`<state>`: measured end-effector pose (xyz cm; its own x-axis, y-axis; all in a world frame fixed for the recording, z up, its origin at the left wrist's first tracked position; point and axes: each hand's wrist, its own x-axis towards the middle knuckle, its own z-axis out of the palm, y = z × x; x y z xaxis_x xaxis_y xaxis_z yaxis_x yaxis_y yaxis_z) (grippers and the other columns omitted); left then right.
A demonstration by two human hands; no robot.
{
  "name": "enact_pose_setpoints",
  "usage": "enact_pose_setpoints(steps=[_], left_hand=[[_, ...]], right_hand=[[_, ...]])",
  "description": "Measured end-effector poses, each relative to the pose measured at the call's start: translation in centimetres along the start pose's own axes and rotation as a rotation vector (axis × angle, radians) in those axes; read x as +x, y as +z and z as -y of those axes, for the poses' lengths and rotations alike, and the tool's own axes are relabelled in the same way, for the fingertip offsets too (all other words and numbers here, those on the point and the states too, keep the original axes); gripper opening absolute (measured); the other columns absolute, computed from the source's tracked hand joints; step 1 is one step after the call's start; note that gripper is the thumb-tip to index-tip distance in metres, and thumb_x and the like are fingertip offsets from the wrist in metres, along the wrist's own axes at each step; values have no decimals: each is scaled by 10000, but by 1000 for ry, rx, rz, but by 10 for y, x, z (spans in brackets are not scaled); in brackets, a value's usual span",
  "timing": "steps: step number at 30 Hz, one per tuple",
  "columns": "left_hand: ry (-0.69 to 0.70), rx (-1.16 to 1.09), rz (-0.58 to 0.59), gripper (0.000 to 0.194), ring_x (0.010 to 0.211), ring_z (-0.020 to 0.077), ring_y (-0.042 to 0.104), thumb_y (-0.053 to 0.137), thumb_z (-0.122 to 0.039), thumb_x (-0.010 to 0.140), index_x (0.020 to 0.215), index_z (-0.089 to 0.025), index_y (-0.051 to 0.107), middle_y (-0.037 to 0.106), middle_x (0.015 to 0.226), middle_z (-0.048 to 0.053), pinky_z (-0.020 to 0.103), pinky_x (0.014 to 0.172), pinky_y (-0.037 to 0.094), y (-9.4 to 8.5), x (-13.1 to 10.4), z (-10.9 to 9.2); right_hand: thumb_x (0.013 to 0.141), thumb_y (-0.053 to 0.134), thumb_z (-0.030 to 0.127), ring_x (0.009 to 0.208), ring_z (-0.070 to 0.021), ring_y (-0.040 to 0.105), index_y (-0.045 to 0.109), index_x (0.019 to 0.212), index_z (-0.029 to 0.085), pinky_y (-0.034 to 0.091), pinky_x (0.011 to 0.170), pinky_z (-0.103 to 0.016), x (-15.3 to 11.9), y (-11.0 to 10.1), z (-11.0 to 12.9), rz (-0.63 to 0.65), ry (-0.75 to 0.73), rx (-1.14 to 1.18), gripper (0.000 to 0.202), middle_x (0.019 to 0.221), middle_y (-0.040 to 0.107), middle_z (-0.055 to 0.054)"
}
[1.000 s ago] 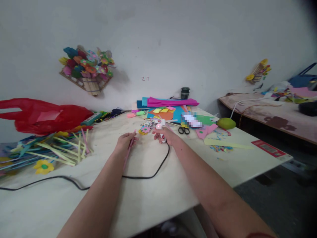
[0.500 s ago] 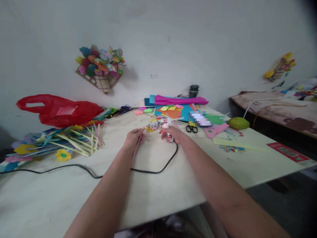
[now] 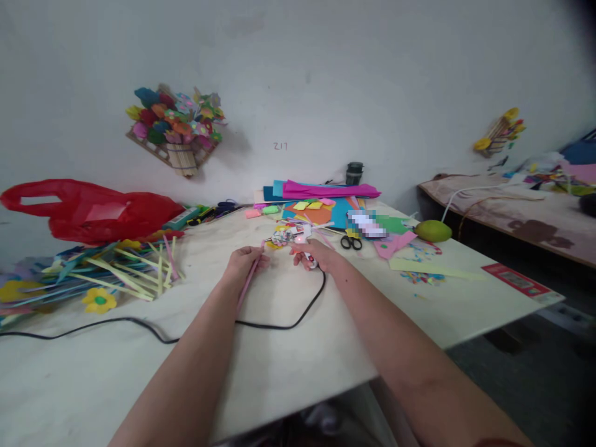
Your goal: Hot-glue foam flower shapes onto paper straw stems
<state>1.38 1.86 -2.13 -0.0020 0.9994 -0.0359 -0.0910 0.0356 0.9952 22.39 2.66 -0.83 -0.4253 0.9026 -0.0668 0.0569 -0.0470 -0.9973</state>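
Note:
My left hand (image 3: 246, 264) is closed around a thin pink paper strip (image 3: 248, 282), whose upper end sticks out past the fingertips. In my right hand (image 3: 314, 253) is a white hot glue gun (image 3: 303, 234) with a small red light glowing on it. Its nozzle points left, towards the tip of the pink strip, a small gap apart. From the glue gun's handle a black cord (image 3: 298, 324) loops down and runs left under my left forearm. Behind the nozzle lies a cluster of small flower pieces (image 3: 282, 234), partly blurred.
Paper flowers and strips (image 3: 135, 273) and a red plastic bag (image 3: 112, 214) lie at the left. Black-handled scissors (image 3: 351, 243), coloured sheets (image 3: 330, 189), a phone-like pixelated object (image 3: 367, 224) and a green mango-like thing (image 3: 433, 231) lie behind and right.
The whole scene has shifted slightly left as the head view turned. Both hands keep their grips on the pink strip and the glue gun, in nearly the same pose.

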Motion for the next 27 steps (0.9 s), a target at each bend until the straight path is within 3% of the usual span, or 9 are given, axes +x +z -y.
enact_pose_setpoints(steps=[13,27], left_hand=[[42,124,13,316,334,68,434,690,-403,620,667,-131,535,569,485,4,189,333,311,0,-2,0],[27,42,42,319,358,78,448,714,-368,568,710,-124,565,575,500,8,200,374,309,1,-4,-1]], right_hand=[[760,597,438,265,-31,329,577,775,117,340,322,-184,1,0,-2,5,-20,-3,321,527,629,-34],[734,622,463,274,-32,354,576,777,116,341,319,-177,1,-2,-2,-11,-12,6,353,530,632,-37]])
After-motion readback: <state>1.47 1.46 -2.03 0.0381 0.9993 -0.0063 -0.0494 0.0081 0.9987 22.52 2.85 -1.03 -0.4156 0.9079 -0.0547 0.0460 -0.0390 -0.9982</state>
